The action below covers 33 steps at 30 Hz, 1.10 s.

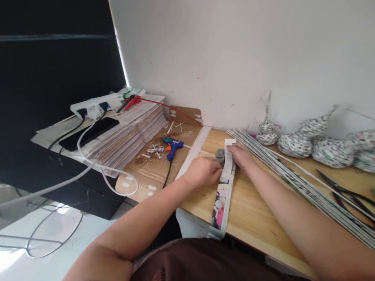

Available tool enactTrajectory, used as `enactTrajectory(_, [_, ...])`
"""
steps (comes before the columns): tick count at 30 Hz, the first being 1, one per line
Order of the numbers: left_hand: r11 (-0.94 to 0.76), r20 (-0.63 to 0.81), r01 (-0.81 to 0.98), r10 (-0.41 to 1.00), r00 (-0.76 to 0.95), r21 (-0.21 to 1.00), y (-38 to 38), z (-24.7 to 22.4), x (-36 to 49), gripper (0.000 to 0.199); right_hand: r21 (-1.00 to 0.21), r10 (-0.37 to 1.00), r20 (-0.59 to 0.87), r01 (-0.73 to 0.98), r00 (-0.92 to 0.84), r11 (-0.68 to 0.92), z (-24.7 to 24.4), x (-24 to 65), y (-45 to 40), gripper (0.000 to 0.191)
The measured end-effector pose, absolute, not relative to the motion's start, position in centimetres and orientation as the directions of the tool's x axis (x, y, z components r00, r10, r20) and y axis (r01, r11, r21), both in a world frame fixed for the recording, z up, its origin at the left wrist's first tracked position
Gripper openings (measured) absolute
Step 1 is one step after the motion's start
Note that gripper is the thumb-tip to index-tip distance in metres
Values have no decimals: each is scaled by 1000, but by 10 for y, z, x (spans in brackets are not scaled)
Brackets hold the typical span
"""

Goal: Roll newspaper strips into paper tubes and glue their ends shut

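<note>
A long folded strip of printed newspaper (226,189) lies across the wooden table (261,213), its lower end hanging over the front edge. My right hand (240,154) grips the strip near its top end. Just left of it, my left hand (205,171) is closed beside the strip, fingers curled; what it holds, if anything, is hidden. A small grey object (220,155) sits between my hands, against the strip's left side.
A blue glue gun (174,147) rests on stained cardboard (150,170) at the left, near a newspaper stack (133,140) bearing a power strip (96,104). At right are rolled paper sticks (302,181), black scissors (359,201) and several woven paper gourds (332,152).
</note>
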State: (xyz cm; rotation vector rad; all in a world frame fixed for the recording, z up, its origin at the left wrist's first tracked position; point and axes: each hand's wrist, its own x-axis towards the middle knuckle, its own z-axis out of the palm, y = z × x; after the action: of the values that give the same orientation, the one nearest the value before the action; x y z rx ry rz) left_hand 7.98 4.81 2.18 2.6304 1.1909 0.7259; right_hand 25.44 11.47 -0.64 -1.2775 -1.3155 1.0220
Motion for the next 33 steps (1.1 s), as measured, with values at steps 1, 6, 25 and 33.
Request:
enactTrajectory(1, [-583, 357, 649, 812, 462, 489, 44, 24, 76, 25, -987, 993, 96, 132, 66, 87, -3, 254, 113, 23])
enactTrajectory(6, [100, -91, -53, 985, 148, 994, 34, 38, 63, 20, -994, 995, 99, 53, 6, 99, 22, 238, 91, 26])
enactTrajectory(25, [445, -358, -318, 885, 297, 837, 4, 28, 41, 19, -280, 963, 183, 928, -198, 244, 9, 254, 101, 26])
enactTrajectory(33, [432, -346, -300, 889, 301, 850, -1, 18, 48, 28, -338, 966, 258, 934, -23, 113, 8, 267, 106, 57])
